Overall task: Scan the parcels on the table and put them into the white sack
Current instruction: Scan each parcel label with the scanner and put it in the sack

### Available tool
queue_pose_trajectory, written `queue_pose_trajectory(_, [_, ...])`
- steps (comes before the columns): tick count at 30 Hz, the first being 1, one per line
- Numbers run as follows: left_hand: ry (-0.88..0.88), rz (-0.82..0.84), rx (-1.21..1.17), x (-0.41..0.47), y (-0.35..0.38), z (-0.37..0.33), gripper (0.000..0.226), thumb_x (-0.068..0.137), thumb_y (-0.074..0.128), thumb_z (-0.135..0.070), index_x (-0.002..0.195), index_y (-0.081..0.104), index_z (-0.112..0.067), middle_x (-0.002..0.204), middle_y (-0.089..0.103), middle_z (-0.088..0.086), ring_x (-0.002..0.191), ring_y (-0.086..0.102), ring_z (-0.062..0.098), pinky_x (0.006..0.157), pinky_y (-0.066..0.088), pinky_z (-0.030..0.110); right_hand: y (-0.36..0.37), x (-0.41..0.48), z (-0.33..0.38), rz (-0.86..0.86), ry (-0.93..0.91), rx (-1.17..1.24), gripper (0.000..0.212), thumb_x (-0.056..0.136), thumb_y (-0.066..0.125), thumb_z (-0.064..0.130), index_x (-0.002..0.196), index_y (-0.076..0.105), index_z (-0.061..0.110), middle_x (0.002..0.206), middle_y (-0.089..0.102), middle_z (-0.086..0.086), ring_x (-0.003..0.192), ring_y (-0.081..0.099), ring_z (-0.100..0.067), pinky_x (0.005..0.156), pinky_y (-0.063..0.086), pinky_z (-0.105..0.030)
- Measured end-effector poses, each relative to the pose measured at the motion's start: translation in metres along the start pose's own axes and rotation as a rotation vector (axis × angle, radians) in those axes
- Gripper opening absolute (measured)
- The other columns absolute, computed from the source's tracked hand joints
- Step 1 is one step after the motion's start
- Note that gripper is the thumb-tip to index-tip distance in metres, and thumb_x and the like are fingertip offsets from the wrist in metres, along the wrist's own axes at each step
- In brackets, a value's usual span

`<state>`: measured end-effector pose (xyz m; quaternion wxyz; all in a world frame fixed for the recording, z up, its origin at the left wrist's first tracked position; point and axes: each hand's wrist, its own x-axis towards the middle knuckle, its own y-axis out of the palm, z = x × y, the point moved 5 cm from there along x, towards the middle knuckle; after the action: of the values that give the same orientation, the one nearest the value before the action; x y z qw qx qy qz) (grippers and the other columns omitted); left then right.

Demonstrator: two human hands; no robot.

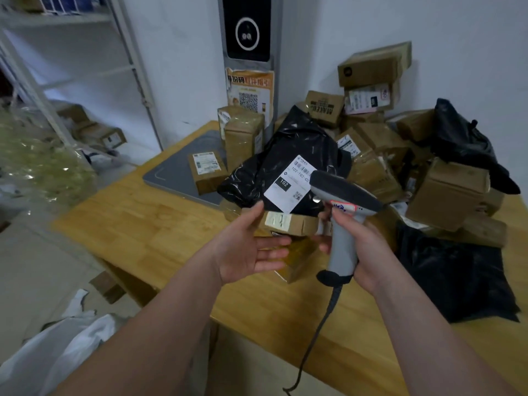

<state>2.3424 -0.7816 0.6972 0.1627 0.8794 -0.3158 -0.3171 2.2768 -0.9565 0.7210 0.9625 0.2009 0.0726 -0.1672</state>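
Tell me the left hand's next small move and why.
Probably grip the small brown box just ahead of the left hand and lift it so its white label faces the scanner. The left hand is open and holds nothing, the right hand grips the scanner, and the white sack lies on the floor to the left.

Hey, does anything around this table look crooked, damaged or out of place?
Yes. The parcels lie in a loose heap, not stacked, and the top box sits tilted by the wall. The orange poster behind them is ragged at its left edge. More boxes lie on the floor by the shelf.
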Motion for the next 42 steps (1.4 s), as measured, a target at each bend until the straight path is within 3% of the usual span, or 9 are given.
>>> queue_pose_trajectory(4, [0.093,-0.097,-0.069,-0.008,-0.009,-0.006,0.039,0.079,0.059,-0.036,0.107,0.063,-0.008,0.084,0.071,0.013,0.072,0.07,0.022,0.063,0.061,0.031,0.008,-0.003,-0.001,0.067,0.017,-0.082,0.051,0.073,0.07,0.03,0.118,0.063,0.009,0.109,0.071,-0.01,0.085,0.065,-0.026,0.058,0.054,-0.029])
queue_pose_trajectory(9, [0.177,-0.299,0.008,-0.023,-0.039,-0.009,0.02,0.093,0.051,-0.017,0.109,0.059,-0.007,0.077,0.07,0.01,0.065,0.07,0.021,0.055,0.057,0.029,0.012,-0.001,0.002,0.053,0.019,-0.178,0.05,0.069,0.072,0.033,0.115,0.063,0.016,0.106,0.073,-0.004,0.084,0.072,-0.029,0.057,0.055,-0.027])
queue_pose_trajectory(13, [0.224,-0.4,0.058,-0.034,-0.06,-0.008,0.023,0.092,0.054,-0.006,0.114,0.056,-0.009,0.092,0.067,0.016,0.072,0.07,0.025,0.059,0.058,0.035,0.012,0.002,0.001,0.073,0.021,-0.306,0.046,0.078,0.069,0.032,0.118,0.061,0.012,0.105,0.073,-0.005,0.067,0.065,-0.019,0.057,0.05,-0.028])
queue_pose_trajectory(17, [0.258,-0.463,0.062,-0.039,-0.074,-0.009,0.015,0.089,0.056,-0.002,0.103,0.054,-0.009,0.094,0.067,0.017,0.073,0.07,0.028,0.061,0.057,0.038,0.018,0.004,-0.005,0.125,0.032,-0.439,0.03,0.088,0.066,0.025,0.114,0.062,0.01,0.103,0.072,-0.008,0.06,0.057,-0.017,0.056,0.048,-0.028])
queue_pose_trajectory(25, [0.306,-0.563,0.037,-0.047,-0.095,-0.013,0.027,0.089,0.057,-0.003,0.113,0.055,-0.013,0.103,0.066,0.017,0.085,0.069,0.03,0.065,0.056,0.04,0.031,0.009,-0.012,0.194,0.044,-0.62,0.016,0.085,0.071,0.026,0.096,0.067,0.016,0.097,0.071,-0.018,0.059,0.058,-0.018,0.059,0.049,-0.033])
queue_pose_trajectory(31, [0.31,-0.594,0.056,-0.052,-0.102,-0.014,0.023,0.09,0.055,-0.002,0.108,0.058,-0.016,0.099,0.066,0.015,0.089,0.067,0.031,0.067,0.056,0.04,0.039,0.013,-0.016,0.245,0.032,-0.698,0.013,0.087,0.069,0.023,0.095,0.067,0.013,0.09,0.072,-0.008,0.055,0.057,-0.016,0.053,0.048,-0.028])
queue_pose_trajectory(35, [0.308,-0.623,0.07,-0.057,-0.109,-0.013,0.022,0.089,0.055,-0.002,0.107,0.058,-0.014,0.103,0.066,0.016,0.092,0.067,0.032,0.072,0.056,0.042,0.043,0.019,-0.021,0.256,0.02,-0.757,0.015,0.086,0.071,0.023,0.092,0.069,0.01,0.09,0.072,-0.014,0.054,0.058,-0.014,0.052,0.048,-0.027])
queue_pose_trajectory(42, [0.315,-0.664,0.047,-0.071,-0.125,-0.008,0.02,0.09,0.054,-0.001,0.102,0.058,-0.016,0.098,0.065,0.015,0.085,0.067,0.029,0.067,0.056,0.039,0.059,0.024,-0.033,0.302,0.018,-0.838,0.015,0.085,0.071,0.026,0.088,0.069,0.011,0.087,0.07,-0.024,0.057,0.059,-0.019,0.055,0.05,-0.029])
